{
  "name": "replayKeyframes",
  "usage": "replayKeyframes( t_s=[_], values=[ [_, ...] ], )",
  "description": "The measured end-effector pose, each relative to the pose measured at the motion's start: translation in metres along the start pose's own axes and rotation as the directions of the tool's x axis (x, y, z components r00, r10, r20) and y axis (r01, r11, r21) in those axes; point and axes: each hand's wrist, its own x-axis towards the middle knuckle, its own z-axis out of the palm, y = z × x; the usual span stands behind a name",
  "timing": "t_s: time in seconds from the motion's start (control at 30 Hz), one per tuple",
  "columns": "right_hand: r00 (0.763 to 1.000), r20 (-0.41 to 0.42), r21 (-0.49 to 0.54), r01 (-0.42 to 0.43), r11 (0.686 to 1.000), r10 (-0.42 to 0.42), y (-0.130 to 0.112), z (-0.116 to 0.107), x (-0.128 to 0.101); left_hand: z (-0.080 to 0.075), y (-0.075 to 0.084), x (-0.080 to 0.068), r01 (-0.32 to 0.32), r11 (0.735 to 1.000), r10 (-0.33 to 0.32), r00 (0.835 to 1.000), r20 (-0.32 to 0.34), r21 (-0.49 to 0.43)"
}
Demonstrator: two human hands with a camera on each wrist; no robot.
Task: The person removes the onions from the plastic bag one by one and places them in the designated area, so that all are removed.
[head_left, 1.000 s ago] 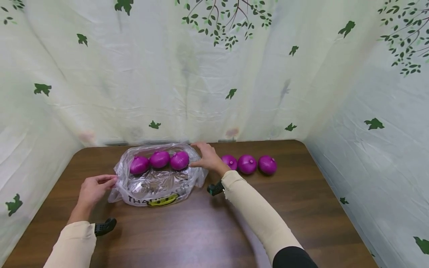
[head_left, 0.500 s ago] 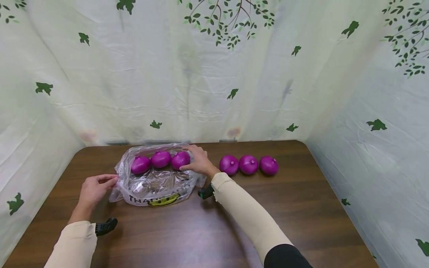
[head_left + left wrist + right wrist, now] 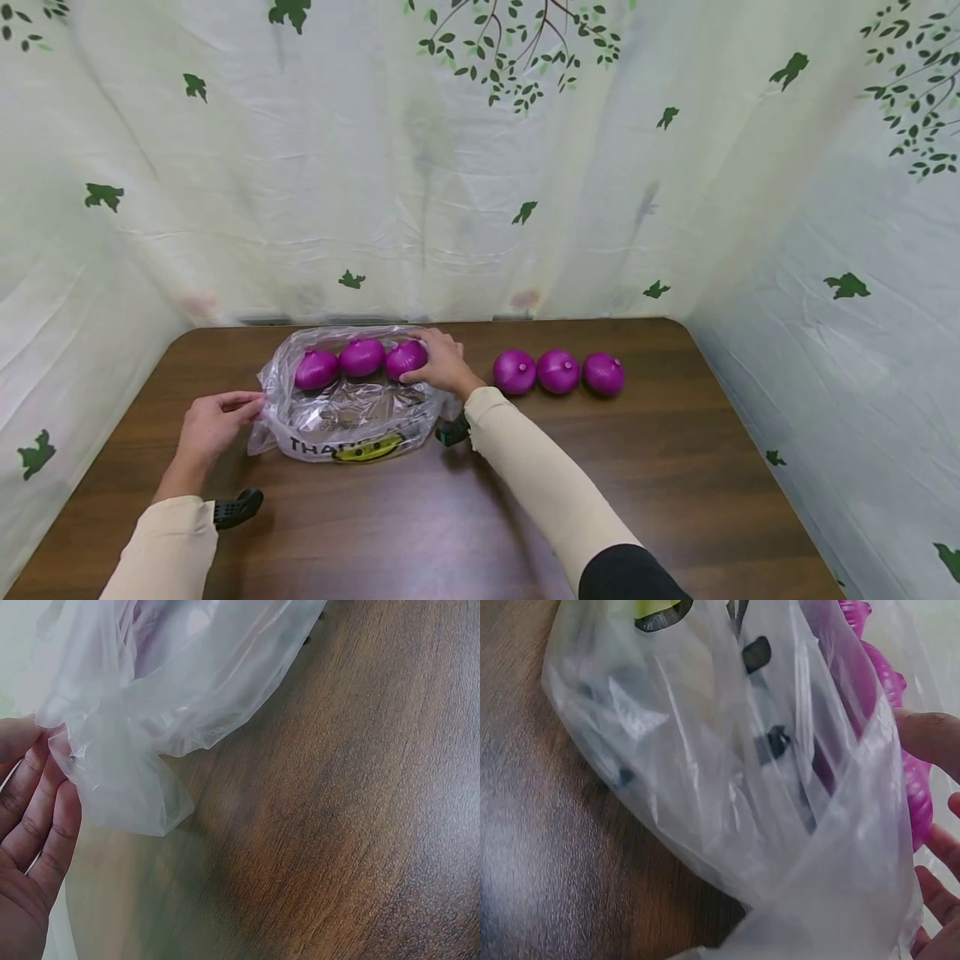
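Note:
A clear plastic bag (image 3: 279, 417) with printed lettering and a yellow smiley lies spread open on the table at left. My left hand (image 3: 213, 427) pinches its left edge between thumb and fingers; in the left wrist view the crumpled film (image 3: 120, 765) meets the fingertips. Inside stand purple onions in a row: a left onion (image 3: 316, 369), a middle onion (image 3: 362, 357) and a right onion (image 3: 406, 358). Around that right onion my right hand (image 3: 442, 367) curls its thumb and fingers. Bag film partly covers this onion (image 3: 917, 802) in the right wrist view.
Three more purple onions stand in a row right of the bag: a near onion (image 3: 514, 372), a middle onion (image 3: 558, 371) and a far-right onion (image 3: 603, 373). The brown wooden table (image 3: 675, 483) ends at a white leaf-patterned curtain (image 3: 465, 167) behind and beside it.
My right hand has moved left from the bag's right rim onto the right onion inside, uncovering the loose onion behind the wrist. The left hand keeps its pinch on the bag.

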Motion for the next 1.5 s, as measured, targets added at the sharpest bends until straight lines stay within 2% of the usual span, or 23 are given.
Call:
replayKeyframes(
  t_s=[0.23,0.43,0.6,0.83,1.07,1.5],
  values=[
    [0.999,0.004,0.006,-0.037,0.999,0.037,-0.003,0.006,0.003,0.000,0.001,0.000,0.002,1.000,-0.002,1.000,0.001,-0.003],
    [0.995,0.006,-0.032,-0.097,0.995,0.097,-0.008,0.011,0.007,-0.001,0.001,0.001,0.002,1.000,-0.002,1.000,-0.005,-0.001],
    [0.993,-0.004,-0.076,-0.114,0.991,0.114,-0.011,0.016,0.008,-0.002,0.000,0.001,-0.001,1.000,0.001,1.000,-0.003,0.000],
    [0.990,-0.028,-0.085,-0.144,0.986,0.142,-0.015,0.017,0.008,-0.001,0.001,0.000,-0.003,1.000,0.003,1.000,-0.009,0.001],
    [0.991,-0.041,-0.097,-0.132,0.987,0.129,-0.018,0.017,0.007,-0.002,0.001,0.000,0.006,1.000,-0.006,1.000,-0.002,-0.002],
    [0.992,-0.065,-0.011,-0.109,0.994,0.108,-0.020,0.002,-0.003,0.001,0.002,0.003,-0.026,1.000,0.026,1.000,0.005,0.016]
  ],
)
